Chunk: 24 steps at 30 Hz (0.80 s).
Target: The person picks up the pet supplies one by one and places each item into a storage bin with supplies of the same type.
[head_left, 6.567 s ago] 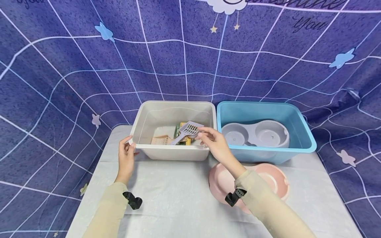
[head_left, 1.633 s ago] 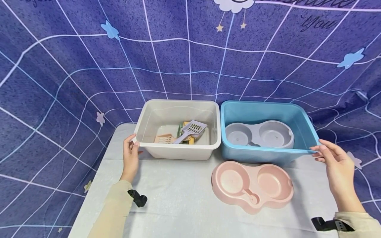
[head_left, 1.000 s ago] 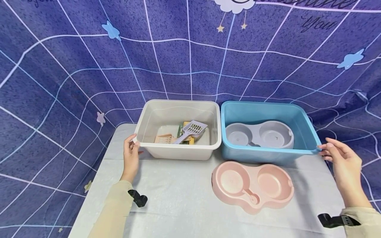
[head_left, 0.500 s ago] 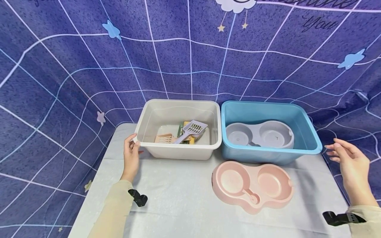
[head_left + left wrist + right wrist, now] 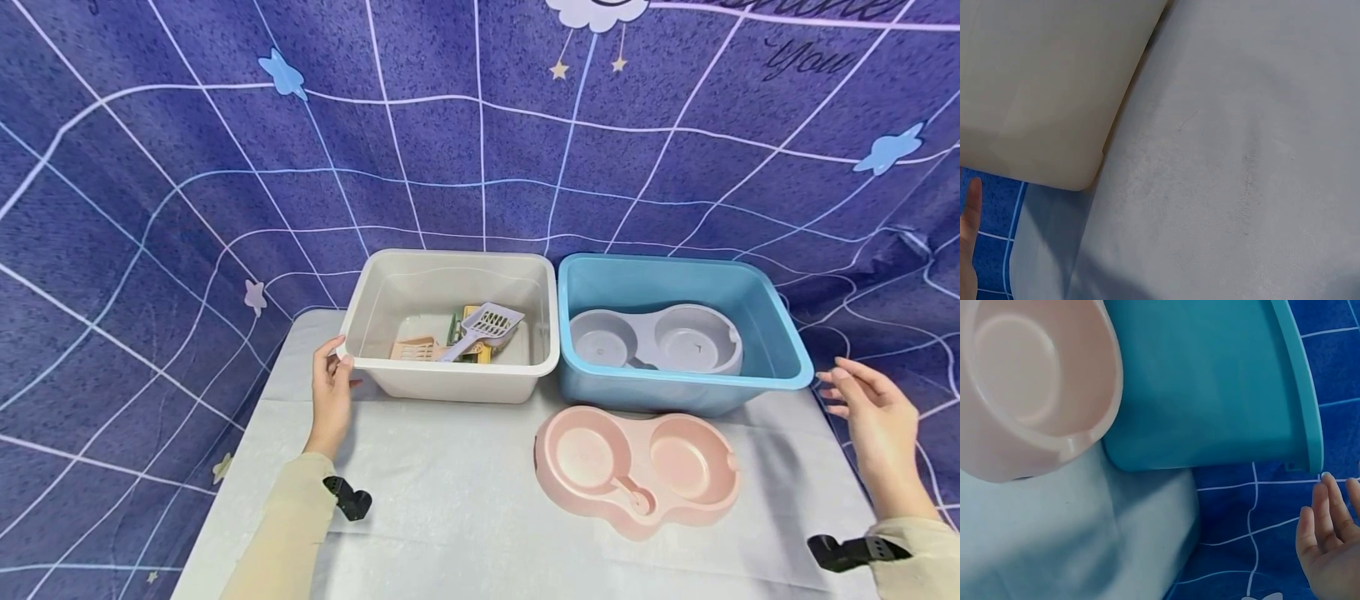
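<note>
My left hand (image 5: 331, 398) grips the front left corner of the beige plastic litter box (image 5: 450, 385), thumb in front and fingers at the side. Inside it lie a lilac litter scoop (image 5: 480, 327), a peach scoop (image 5: 412, 350) and a partly covered yellow and green item (image 5: 483, 355). Beside it stands a blue bin (image 5: 675, 393) holding a grey double pet bowl (image 5: 686, 337). My right hand (image 5: 879, 421) hovers just right of the blue bin's front corner, fingers loosely bent and holding nothing. In the right wrist view its fingertips (image 5: 1325, 478) sit close to the bin's rim.
A pink double pet bowl (image 5: 637, 471) rests on the grey-white tabletop (image 5: 442, 500) in front of the blue bin. A purple-blue patterned curtain (image 5: 450, 150) hangs behind the bins and along both sides.
My right hand has gone from over the beige litter box to the blue bin's front right corner, touched its rim, then moved off to the right. My left hand stays at its corner.
</note>
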### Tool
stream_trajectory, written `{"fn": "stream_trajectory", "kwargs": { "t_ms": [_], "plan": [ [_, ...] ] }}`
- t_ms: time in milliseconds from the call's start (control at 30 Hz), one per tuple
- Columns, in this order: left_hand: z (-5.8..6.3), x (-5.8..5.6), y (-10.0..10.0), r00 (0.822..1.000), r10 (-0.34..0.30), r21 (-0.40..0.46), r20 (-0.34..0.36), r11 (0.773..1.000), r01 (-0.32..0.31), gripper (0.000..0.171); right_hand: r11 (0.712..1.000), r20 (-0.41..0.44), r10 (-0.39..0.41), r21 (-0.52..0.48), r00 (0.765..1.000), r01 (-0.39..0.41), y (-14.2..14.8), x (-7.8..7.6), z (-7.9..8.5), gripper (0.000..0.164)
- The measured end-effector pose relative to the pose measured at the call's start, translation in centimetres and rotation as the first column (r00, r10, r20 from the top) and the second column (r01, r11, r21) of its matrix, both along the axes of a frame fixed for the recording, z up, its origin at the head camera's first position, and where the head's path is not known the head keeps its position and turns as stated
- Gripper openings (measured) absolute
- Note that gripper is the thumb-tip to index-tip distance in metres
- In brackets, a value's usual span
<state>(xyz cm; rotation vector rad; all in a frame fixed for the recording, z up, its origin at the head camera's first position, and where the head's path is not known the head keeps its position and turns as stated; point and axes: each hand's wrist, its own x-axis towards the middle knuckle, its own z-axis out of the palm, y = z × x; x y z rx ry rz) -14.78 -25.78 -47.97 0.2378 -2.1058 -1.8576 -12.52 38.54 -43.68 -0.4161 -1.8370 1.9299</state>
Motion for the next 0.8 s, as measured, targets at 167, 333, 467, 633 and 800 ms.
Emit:
{"fn": "stream_trajectory", "kwargs": {
  "t_ms": [167,333,467,633,800],
  "plan": [
    [-0.7,-0.4,-0.4,1.0,0.0,0.007,0.005,1.0,0.0,0.043,0.998,-0.025,0.068,-0.007,0.997,-0.069,0.3,0.0,-0.9,0.021],
    [-2.5,-1.2,-1.1,1.0,0.011,0.028,0.006,1.0,-0.011,0.042,0.993,-0.042,0.107,-0.041,0.993,-0.109,0.1,0.1,-1.4,0.025],
    [-3.2,-1.5,-1.2,1.0,0.025,0.017,-0.008,1.0,-0.025,0.041,0.993,-0.032,0.111,-0.046,0.993,-0.112,-0.2,0.1,-1.7,0.024],
    [-3.3,-1.5,-1.1,0.999,0.03,0.009,-0.025,1.0,-0.03,0.04,0.995,-0.015,0.098,-0.025,0.995,-0.098,-0.6,0.0,-2.1,0.027],
    [-3.3,-1.4,-1.2,0.999,0.028,0.016,-0.029,0.999,-0.027,0.04,0.996,0.004,0.094,-0.012,0.996,-0.093,-1.1,-0.2,-2.5,0.032]
  ]
}}
